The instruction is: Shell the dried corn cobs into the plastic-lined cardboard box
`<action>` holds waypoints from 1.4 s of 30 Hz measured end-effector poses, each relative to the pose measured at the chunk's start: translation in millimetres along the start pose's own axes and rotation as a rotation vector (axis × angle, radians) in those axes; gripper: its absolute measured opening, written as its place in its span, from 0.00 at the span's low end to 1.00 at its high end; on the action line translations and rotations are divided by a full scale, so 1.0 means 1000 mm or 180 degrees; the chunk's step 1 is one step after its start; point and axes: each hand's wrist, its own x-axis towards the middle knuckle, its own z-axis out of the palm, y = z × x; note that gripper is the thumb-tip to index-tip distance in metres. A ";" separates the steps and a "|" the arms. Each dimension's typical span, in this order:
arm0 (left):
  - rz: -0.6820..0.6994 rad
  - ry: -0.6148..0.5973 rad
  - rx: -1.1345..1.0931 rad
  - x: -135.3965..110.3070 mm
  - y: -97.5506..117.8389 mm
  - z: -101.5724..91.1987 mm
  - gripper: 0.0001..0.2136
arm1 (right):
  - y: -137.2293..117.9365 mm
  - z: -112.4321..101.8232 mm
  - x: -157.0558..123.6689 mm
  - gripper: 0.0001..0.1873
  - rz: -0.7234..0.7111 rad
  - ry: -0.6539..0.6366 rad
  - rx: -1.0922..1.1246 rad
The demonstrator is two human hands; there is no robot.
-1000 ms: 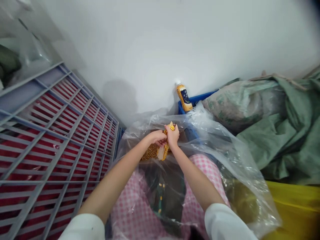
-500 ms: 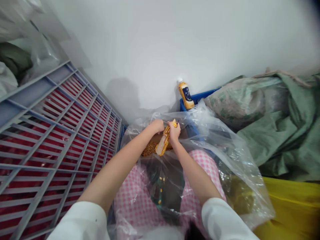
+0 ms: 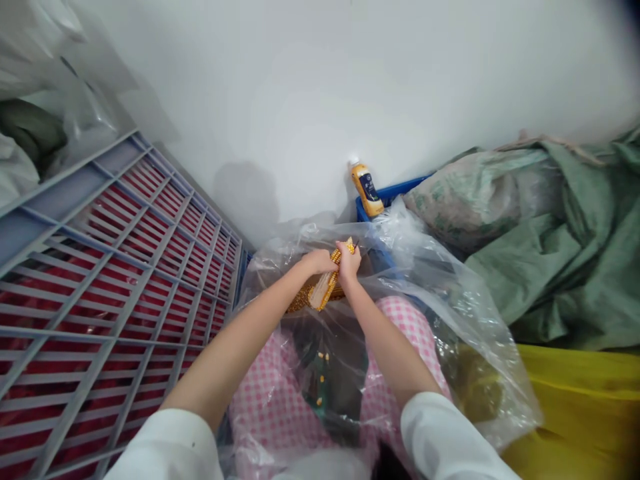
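Observation:
A partly stripped corn cob (image 3: 327, 287) is gripped by both hands over a clear plastic bag (image 3: 440, 313) spread across my lap. My right hand (image 3: 349, 261) is closed around the cob's upper end, where yellow kernels remain. Closed beside it, my left hand (image 3: 317, 262) presses on the cob's side. Loose kernels (image 3: 300, 301) lie heaped in the bag just below the hands. A few stray kernels (image 3: 320, 377) rest lower down between my pink checked knees.
A grey and red slatted crate (image 3: 115, 280) stands close on the left. An orange bottle (image 3: 365, 190) sits on a blue crate (image 3: 395, 193) by the white wall. Green sacks (image 3: 540, 233) pile up on the right, with a yellow surface (image 3: 590, 407) below them.
The hands stay together on the cob, which has tilted and shifted slightly in them. The view has drifted a little.

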 end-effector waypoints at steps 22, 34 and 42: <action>-0.0031 0.0024 0.0271 0.007 -0.007 -0.005 0.15 | -0.005 0.000 -0.001 0.20 0.0388 0.0302 -0.0245; 0.0215 0.0111 0.0071 0.012 -0.021 0.006 0.16 | 0.005 0.004 0.002 0.20 0.0258 0.0242 -0.0139; 0.0207 0.0041 -0.0023 0.009 -0.021 0.005 0.17 | 0.001 0.004 -0.001 0.19 0.0267 0.0249 -0.0091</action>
